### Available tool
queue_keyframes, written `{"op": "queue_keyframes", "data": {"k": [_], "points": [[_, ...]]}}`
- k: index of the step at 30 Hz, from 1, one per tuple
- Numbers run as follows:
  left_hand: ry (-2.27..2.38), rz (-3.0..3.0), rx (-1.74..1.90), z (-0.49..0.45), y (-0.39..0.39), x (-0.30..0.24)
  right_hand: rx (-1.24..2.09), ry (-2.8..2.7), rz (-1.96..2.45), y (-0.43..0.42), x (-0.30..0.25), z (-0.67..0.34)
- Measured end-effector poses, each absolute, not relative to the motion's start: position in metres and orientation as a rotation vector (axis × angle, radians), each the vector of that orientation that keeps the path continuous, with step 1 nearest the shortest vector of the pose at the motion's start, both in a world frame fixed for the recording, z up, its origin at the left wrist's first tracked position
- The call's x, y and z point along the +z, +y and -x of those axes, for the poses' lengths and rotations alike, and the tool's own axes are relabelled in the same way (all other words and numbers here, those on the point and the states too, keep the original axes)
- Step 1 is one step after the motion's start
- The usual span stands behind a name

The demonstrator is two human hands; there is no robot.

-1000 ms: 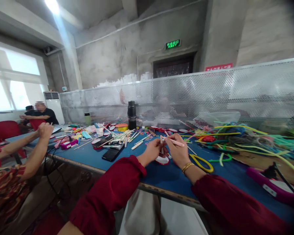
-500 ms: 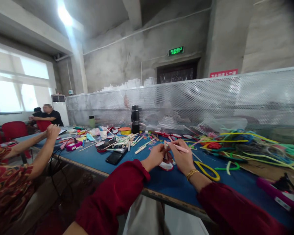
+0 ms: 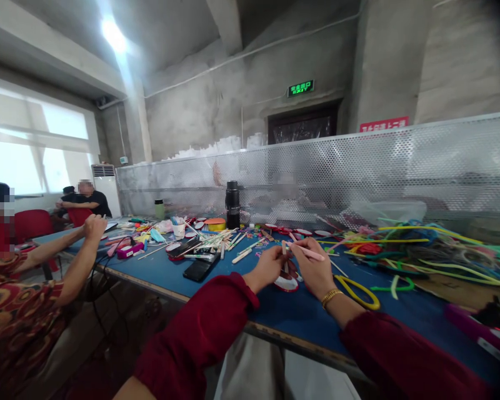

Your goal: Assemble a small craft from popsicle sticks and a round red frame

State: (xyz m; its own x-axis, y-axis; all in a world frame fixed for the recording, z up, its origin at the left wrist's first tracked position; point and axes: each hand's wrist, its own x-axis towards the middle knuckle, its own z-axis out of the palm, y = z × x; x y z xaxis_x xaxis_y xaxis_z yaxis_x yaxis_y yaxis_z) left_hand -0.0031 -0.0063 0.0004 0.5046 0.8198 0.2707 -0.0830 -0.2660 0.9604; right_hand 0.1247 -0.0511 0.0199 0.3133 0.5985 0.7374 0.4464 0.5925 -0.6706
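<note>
My left hand [image 3: 270, 266] is closed on a short pale wooden stick [image 3: 284, 248] held upright above the blue table [image 3: 250, 300]. My right hand [image 3: 315, 271] pinches a pink stick-like piece [image 3: 309, 253] that points right, its near end meeting the upright stick. Both hands hover close together over a round red-and-white disc [image 3: 286, 284] lying on the table. Dark red sleeves cover both my arms, and a gold bracelet [image 3: 331, 296] sits on my right wrist.
A yellow loop [image 3: 358, 291] lies right of my hands, with a tangle of coloured pipe cleaners [image 3: 433, 250] beyond. A black phone [image 3: 198, 269], loose sticks [image 3: 216, 240], a black flask [image 3: 232, 204] and a perforated metal screen [image 3: 358, 166] lie ahead. Another person's arms [image 3: 77, 250] rest at the left.
The view has shifted slightly, so everything sits a little lower and further right. My hands keep the same grip on the two sticks over the disc.
</note>
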Motion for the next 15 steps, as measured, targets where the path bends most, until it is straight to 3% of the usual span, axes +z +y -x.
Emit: {"op": "queue_keyframes", "data": {"k": [15], "points": [[0.66, -1.603, 0.962, 0.0039, -0.0038, -0.0005, 0.132, -1.321, 0.997, -0.0461, 0.0176, -0.1277]]}}
